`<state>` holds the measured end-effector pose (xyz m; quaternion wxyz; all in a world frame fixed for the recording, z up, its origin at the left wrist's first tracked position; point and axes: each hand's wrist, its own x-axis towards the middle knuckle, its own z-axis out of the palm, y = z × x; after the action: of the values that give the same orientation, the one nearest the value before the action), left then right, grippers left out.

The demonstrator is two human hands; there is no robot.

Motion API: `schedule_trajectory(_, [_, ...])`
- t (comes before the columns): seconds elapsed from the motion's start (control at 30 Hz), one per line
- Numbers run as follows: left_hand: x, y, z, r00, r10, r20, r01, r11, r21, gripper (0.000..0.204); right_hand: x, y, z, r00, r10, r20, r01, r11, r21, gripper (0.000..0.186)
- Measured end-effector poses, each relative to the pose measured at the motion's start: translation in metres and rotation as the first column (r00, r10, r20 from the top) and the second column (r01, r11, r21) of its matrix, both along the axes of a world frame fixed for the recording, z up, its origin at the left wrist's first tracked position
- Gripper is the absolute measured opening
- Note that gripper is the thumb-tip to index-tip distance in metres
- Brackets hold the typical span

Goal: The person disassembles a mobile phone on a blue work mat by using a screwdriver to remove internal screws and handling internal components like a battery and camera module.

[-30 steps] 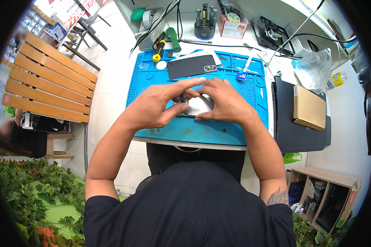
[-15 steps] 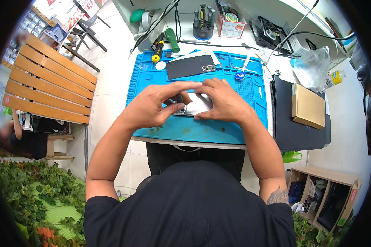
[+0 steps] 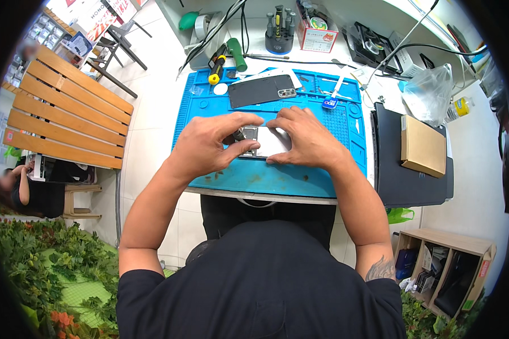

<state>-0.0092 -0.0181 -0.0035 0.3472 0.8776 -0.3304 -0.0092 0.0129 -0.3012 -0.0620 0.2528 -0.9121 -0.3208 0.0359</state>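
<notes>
An opened phone [image 3: 272,139], with a pale silvery plate and bare inner parts at its left end, lies on the blue work mat [image 3: 254,175]. My right hand [image 3: 308,137] grips its right part, thumb at the near edge and fingers at the far edge. Over the left end is my left hand [image 3: 206,144], index finger and thumb apart. A small dark object [image 3: 238,135] sits among its curled fingers, mostly hidden. Beyond both hands, a dark phone back panel [image 3: 260,92] with a camera block rests on the mat.
Behind the mat stand a screwdriver holder [image 3: 279,39] and a red-white box [image 3: 316,37]. A yellow-black tool [image 3: 217,70] and a green-handled one [image 3: 236,55] lie at the back left. A brown box [image 3: 422,146] tops a black laptop-like slab [image 3: 390,169] on the right.
My left index finger has drawn back to the left, away from my right fingers, and uncovered more of the phone's inner parts. My right hand stays in place.
</notes>
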Motion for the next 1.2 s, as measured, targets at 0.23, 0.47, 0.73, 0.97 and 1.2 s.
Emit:
schedule_trajectory(0.23, [-0.001,0.0,-0.001,1.0,-0.015,0.008,0.015,0.996,-0.084,0.062,-0.001,0.0,0.0,0.999,0.02,0.044,-0.021,1.0,0.023,0.075])
schedule_trajectory(0.47, [-0.003,0.0,-0.001,1.0,-0.019,-0.02,0.017,0.995,-0.094,0.062,-0.006,0.006,-0.002,0.984,0.099,0.15,-0.115,0.988,0.102,0.062])
schedule_trajectory(0.73, [-0.006,0.001,-0.003,1.0,0.012,-0.014,-0.013,0.995,-0.099,0.066,-0.016,0.015,0.001,0.983,0.123,0.133,-0.13,0.991,0.043,0.044])
schedule_trajectory(0.97, [-0.004,0.003,-0.011,0.998,-0.06,-0.006,0.058,0.985,-0.161,0.083,-0.021,0.022,-0.007,0.983,0.11,0.147,-0.12,0.991,0.056,0.035])
schedule_trajectory(1.2, [0.001,0.005,-0.026,0.984,-0.111,0.139,0.141,0.963,-0.23,0.092,-0.02,0.024,-0.008,0.981,0.102,0.164,-0.115,0.991,0.073,0.038])
